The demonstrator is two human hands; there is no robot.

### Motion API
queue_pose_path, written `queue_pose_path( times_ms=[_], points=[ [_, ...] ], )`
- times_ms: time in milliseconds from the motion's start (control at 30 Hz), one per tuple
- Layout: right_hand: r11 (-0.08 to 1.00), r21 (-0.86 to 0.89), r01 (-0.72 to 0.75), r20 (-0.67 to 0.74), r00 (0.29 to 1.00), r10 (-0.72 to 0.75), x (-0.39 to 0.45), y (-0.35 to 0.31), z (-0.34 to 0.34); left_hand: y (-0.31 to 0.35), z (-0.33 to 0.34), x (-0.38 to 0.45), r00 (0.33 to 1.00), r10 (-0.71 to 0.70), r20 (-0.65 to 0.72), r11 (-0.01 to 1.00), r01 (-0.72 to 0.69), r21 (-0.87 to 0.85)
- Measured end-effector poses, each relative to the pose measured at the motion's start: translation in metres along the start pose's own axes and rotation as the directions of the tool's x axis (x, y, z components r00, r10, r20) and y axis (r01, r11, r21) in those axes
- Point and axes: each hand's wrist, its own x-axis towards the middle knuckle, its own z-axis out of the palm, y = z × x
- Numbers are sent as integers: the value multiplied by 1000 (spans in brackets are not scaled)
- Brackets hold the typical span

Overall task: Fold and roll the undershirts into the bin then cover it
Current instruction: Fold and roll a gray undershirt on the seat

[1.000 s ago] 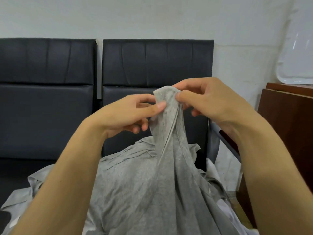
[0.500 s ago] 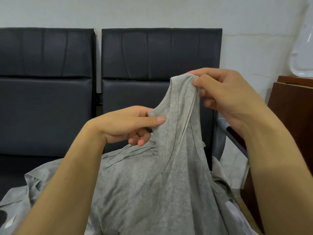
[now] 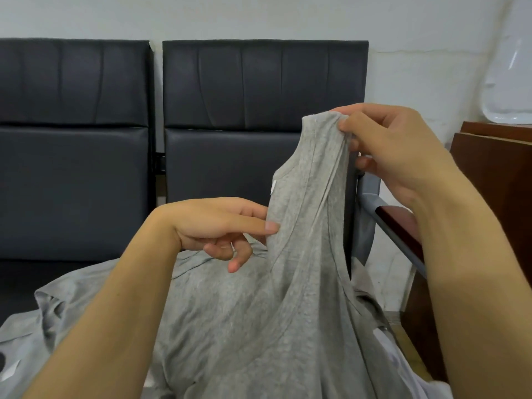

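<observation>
A grey undershirt [image 3: 288,298] hangs in front of me, lifted by one shoulder strap. My right hand [image 3: 394,151] pinches the top of that strap, thumb in front and fingers behind the cloth. My left hand [image 3: 213,226] is lower, pinching the neckline edge of the same undershirt between thumb and forefinger, the other fingers loosely curled. More grey undershirts [image 3: 37,329] lie crumpled on the seat at the lower left. No bin is in view.
Two black padded chairs [image 3: 259,110] stand against the white wall behind the cloth. A brown wooden cabinet [image 3: 495,174] is at the right, with a white tray-like lid [image 3: 512,82] leaning above it. A metal armrest [image 3: 400,240] runs between.
My hands have drawn apart: the right went up and right with the strap, the left slid down along the neckline. The undershirt has opened out between them.
</observation>
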Motion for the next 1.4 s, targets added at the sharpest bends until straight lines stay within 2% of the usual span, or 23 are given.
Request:
queue_pose_path(
  times_ms=[133,267,433,633,767,933,1000,1067,1133,1167,1267,1333,1400],
  points=[
    [1000,11,-19,-56,998,20,-2,-5,-5,0,3,-4,998,48,29,995,-46,-85],
    [1000,-12,-21,-64,998,20,-7,-12,-7,15,21,-10,996,82,42,994,-85,73],
    [997,-72,14,-74,997,-20,-16,-25,-15,23,26,-20,991,132,34,982,-135,134],
    [990,-138,31,-49,998,-38,-22,-29,-23,35,23,-48,998,56,-25,996,-55,72],
    [990,-141,15,-51,998,-22,-23,-23,-14,40,24,-57,989,150,-16,989,-150,-17],
    [996,-81,-42,-52,998,37,-20,-16,2,53,26,-64,949,280,-146,949,-297,-108],
    [994,-77,-79,-17,997,78,-19,-13,8,55,23,-63,926,260,-274,944,-304,-131],
    [988,-78,-131,60,989,136,-17,-11,12,59,19,-62,909,231,-346,946,-292,-137],
    [972,-65,-226,219,947,235,-19,-12,13,59,7,-64,902,171,-397,959,-246,-144],
    [960,-79,-268,328,903,278,-21,-12,14,59,2,-67,904,131,-406,964,-212,-160],
    [949,-127,-289,624,720,303,-26,-10,14,59,-2,-70,883,54,-466,973,-151,-175],
    [945,-165,-281,702,640,313,-24,-6,13,62,3,-71,830,84,-552,969,-197,-147],
    [941,-215,-263,731,596,333,-22,-4,12,65,8,-73,786,122,-606,957,-255,-138]
  ],
)
